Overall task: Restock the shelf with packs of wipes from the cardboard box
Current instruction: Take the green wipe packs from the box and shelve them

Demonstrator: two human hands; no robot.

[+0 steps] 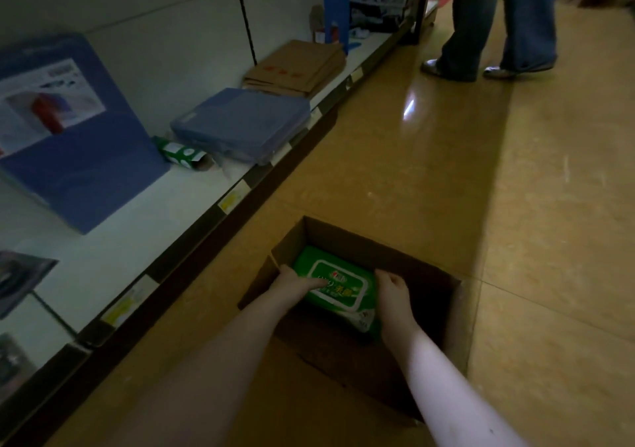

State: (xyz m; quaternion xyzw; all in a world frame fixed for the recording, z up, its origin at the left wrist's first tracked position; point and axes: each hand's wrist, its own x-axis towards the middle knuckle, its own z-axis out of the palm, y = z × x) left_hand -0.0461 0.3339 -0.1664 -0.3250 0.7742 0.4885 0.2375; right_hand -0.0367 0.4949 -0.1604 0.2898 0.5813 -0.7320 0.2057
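Note:
An open cardboard box [426, 275] stands on the floor beside the low white shelf [113, 257]. Inside it lies a green pack of wipes [338, 280] with a white label. Both my arms reach down into the box. My left hand [292, 280] grips the pack's left edge, fingers lying over its top. My right hand [391, 285] curls round the pack's right edge. Whether more packs lie underneath is hidden. A small green packet [178, 153] lies on the shelf further along.
On the shelf stand a large blue box [75, 144], a flat blue case [244, 120], flattened cardboard [299, 67] and a blue stand [335, 13]. A person's legs [494, 24] stand in the aisle ahead on the tan floor.

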